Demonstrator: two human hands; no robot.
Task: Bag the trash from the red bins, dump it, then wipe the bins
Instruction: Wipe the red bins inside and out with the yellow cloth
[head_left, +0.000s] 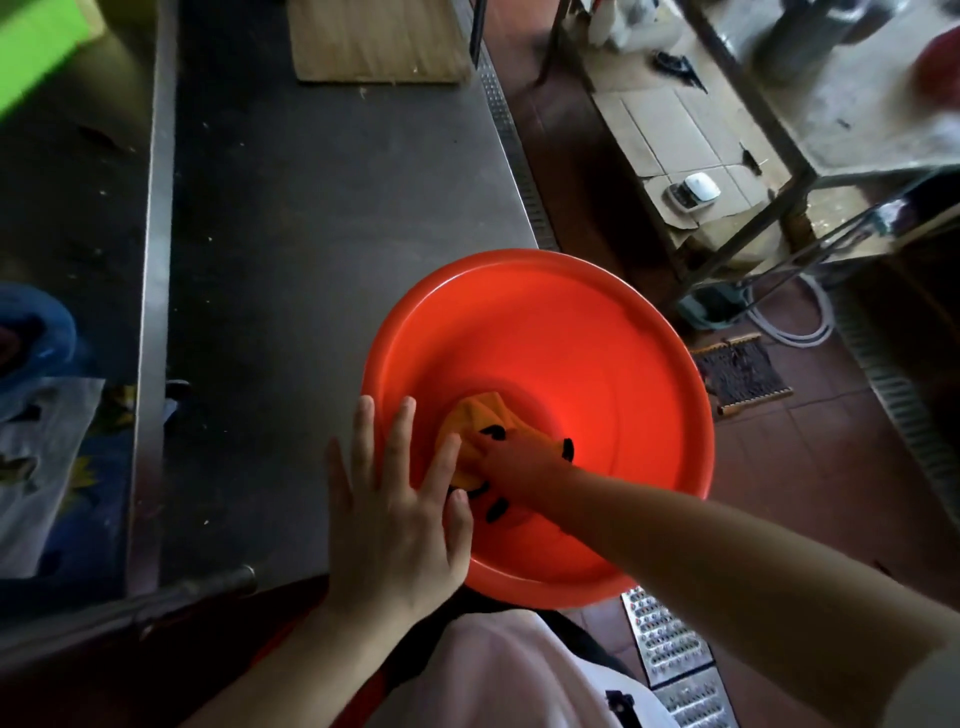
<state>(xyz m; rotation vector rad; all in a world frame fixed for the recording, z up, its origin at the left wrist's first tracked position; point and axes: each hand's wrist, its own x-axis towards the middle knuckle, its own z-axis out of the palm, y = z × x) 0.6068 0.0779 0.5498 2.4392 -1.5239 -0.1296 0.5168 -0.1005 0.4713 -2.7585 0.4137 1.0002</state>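
A round red bin (561, 322) stands at the right edge of a dark steel counter (322, 218), hanging partly over it. My left hand (395, 514) lies flat with straight fingers across the bin's near-left rim. Inside the bin, my right hand (519, 462) presses an orange cloth (480, 421) against the bottom, fingers curled over it. Dark marks on the bin's floor show around that hand. No trash is visible in the bin.
A wooden board (379, 41) lies at the counter's far end. A blue plastic bag (36, 332) and a printed white bag (36, 467) sit left of the counter's raised rail. A metal rack with cardboard (675, 140) stands right, above a tiled floor with drain grates (670, 654).
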